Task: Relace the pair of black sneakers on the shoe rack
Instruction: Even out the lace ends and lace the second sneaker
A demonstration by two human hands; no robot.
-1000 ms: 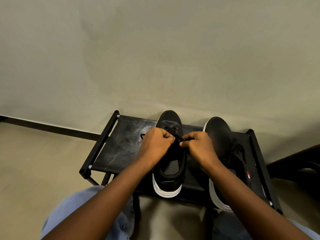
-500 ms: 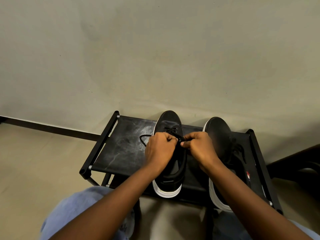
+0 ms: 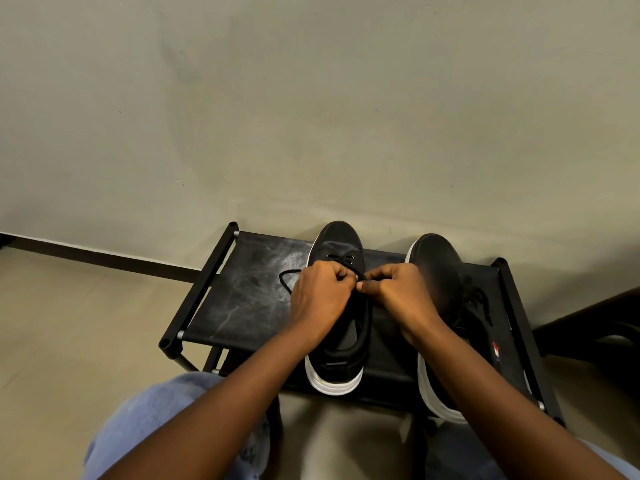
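We find the left sneaker (image 3: 337, 244) and right sneaker (image 3: 440, 268) standing on the shoe rack (image 3: 242, 299); left hand (image 3: 320, 299) and right hand (image 3: 398, 294), fingers (image 3: 346, 276) curled, pinch the lace (image 3: 285, 279) over the former, threaded only through its toe-end eyelets, while the latter appears already laced, though shadow obscures it.

Sneakers (image 3: 337, 244) matt black, smooth white rubber soles. Shoe rack (image 3: 249, 292) shelf dark cloth, scuffed, whitish marks; frame black tubing. Wall (image 3: 311, 98) matt, faintly stained. Trousers (image 3: 156, 420) blue denim.
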